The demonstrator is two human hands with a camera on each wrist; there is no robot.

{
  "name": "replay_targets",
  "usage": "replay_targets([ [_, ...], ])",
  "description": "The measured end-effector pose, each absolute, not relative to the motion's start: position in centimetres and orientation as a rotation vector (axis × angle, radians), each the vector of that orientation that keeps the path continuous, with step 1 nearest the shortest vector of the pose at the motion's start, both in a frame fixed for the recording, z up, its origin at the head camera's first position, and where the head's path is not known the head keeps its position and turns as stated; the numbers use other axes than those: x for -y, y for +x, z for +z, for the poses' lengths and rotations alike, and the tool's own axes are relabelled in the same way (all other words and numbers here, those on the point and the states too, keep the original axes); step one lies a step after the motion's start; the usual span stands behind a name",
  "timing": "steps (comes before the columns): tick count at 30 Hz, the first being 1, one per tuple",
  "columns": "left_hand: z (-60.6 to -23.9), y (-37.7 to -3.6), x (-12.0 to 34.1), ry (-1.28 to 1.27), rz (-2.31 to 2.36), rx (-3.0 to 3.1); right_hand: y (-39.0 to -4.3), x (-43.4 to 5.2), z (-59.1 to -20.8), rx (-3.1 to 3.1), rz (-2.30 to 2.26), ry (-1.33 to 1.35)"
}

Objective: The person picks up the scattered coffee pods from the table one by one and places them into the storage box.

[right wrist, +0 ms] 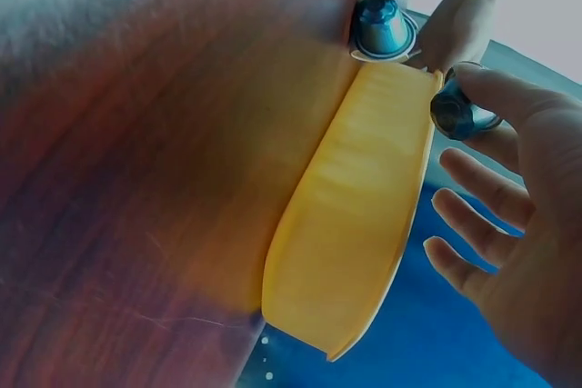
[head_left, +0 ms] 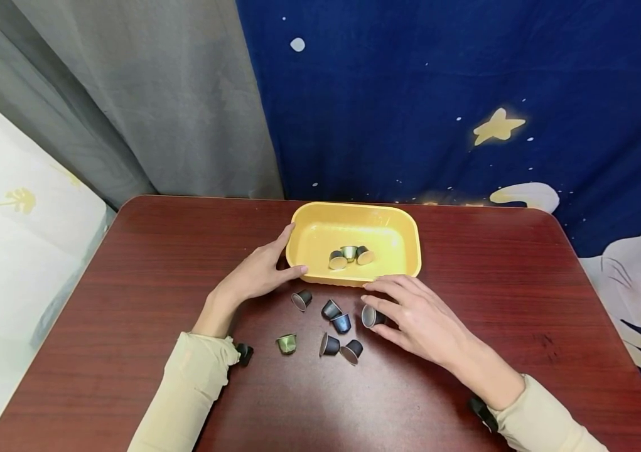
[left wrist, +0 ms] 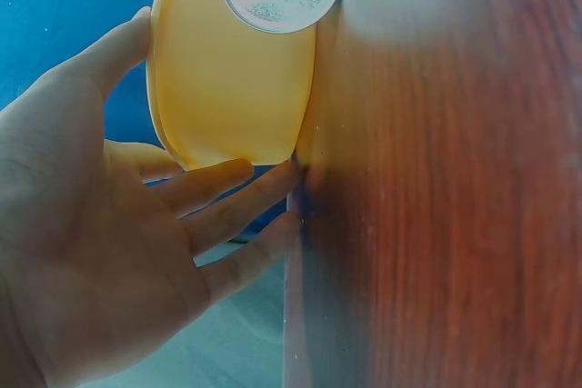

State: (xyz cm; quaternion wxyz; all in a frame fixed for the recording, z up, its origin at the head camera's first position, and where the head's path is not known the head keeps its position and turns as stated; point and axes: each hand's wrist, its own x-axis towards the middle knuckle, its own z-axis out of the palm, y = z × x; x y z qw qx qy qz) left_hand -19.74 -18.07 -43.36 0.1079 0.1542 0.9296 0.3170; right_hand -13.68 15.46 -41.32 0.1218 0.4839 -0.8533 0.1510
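A yellow tray (head_left: 303,216) stands on the dark wood table (head_left: 156,263) with three coffee capsules (head_left: 348,255) lying in it. My left hand (head_left: 285,256) rests against the tray's left end, fingers straight, thumb on the near corner; the left wrist view shows the left hand (left wrist: 136,215) cupped round the tray (left wrist: 232,88). In front of the tray my right hand (head_left: 378,304) pinches a dark capsule (head_left: 371,316) between thumb and finger. The right wrist view has the same capsule (right wrist: 457,111) at the fingertips beside the tray (right wrist: 355,224).
Several dark capsules (head_left: 336,316) and one green capsule (head_left: 287,343) lie loose on the table between my hands. Behind the table hang a grey curtain (head_left: 156,94) and a blue starry cloth (head_left: 439,94). Bare table lies left and right.
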Motion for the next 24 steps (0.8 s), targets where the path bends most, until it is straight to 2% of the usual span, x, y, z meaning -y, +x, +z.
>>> replay_targets([
  [24, -43.5, -19.7, 18.1, 0.457, 0.932, -2.744, -16.2, -16.1, -40.2, 2.460, 0.507, 1.357],
])
